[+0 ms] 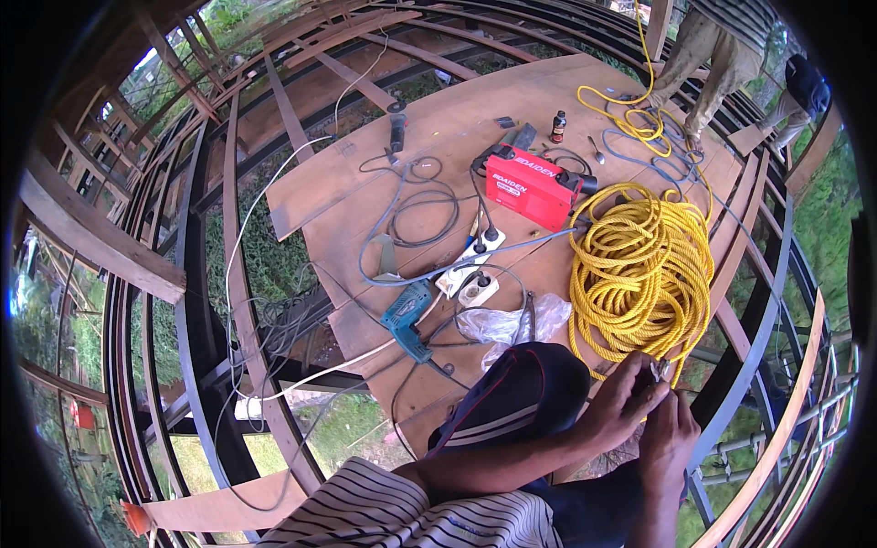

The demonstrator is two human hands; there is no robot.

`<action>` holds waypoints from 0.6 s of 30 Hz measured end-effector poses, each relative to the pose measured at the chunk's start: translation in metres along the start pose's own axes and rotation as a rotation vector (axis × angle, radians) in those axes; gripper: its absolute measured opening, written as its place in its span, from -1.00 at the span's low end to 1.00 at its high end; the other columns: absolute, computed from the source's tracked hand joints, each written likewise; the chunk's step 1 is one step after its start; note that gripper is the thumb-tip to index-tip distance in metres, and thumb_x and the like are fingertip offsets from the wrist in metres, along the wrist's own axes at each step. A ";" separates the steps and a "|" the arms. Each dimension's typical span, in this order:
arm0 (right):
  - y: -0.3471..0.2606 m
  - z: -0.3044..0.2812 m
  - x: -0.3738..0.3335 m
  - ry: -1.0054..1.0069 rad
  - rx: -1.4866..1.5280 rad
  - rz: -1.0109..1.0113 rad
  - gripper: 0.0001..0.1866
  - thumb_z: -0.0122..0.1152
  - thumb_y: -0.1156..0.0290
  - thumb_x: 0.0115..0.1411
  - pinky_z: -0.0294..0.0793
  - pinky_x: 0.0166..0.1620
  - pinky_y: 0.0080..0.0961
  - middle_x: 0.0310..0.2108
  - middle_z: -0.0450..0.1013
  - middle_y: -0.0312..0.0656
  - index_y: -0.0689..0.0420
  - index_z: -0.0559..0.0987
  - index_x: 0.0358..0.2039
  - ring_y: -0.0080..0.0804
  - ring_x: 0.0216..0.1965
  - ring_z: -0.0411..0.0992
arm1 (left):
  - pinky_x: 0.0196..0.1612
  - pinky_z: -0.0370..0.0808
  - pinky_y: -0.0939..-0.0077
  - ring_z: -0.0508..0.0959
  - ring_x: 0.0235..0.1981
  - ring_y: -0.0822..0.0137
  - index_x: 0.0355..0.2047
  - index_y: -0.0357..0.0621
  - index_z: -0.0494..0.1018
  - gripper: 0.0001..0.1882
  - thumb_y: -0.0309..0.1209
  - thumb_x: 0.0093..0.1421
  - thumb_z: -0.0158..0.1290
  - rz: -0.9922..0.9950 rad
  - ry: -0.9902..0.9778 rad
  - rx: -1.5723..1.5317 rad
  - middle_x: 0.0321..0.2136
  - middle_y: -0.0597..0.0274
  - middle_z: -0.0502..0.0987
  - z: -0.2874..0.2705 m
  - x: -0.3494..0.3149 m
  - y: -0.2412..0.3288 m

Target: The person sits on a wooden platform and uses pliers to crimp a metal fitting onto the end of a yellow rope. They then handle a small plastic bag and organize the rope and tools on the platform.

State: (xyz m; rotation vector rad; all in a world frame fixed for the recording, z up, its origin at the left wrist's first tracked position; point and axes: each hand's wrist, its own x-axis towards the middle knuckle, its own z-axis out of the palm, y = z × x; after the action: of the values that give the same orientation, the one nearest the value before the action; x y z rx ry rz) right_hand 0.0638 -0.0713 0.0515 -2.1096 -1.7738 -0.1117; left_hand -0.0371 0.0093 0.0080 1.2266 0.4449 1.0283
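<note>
My left hand and my right hand are close together at the lower right, beside my bent knee. Their fingers pinch around a small shiny metal piece, whose exact kind is too small to tell. Just beyond them lies a large heap of coiled yellow rope, and a strand of it runs down near my fingertips. A crumpled clear plastic bag is left of the rope. The red welding machine sits behind that bag, on the plywood.
A teal power drill, white power strips and tangled cables rest on plywood sheets. A dark bottle stands farther back. Open gaps show between the steel beams around the platform. Two people are at the far right.
</note>
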 end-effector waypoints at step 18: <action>-0.016 0.053 0.019 -0.443 1.387 0.387 -0.74 0.11 0.24 0.36 0.22 -0.53 -0.50 -0.56 0.30 -0.25 0.16 0.46 -0.38 -0.43 -0.60 0.28 | -0.06 0.36 0.50 0.40 -0.13 0.49 -0.06 -0.25 0.34 -0.77 -0.48 0.34 0.09 -0.068 -0.417 -0.237 -0.24 0.26 0.36 -0.143 0.039 0.035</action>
State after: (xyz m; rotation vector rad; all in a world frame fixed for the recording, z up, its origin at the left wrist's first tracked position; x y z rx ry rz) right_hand 0.0422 -0.0331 0.0121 -1.3271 -0.9510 1.3423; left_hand -0.1406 0.1206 0.0027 1.1645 0.0375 0.7181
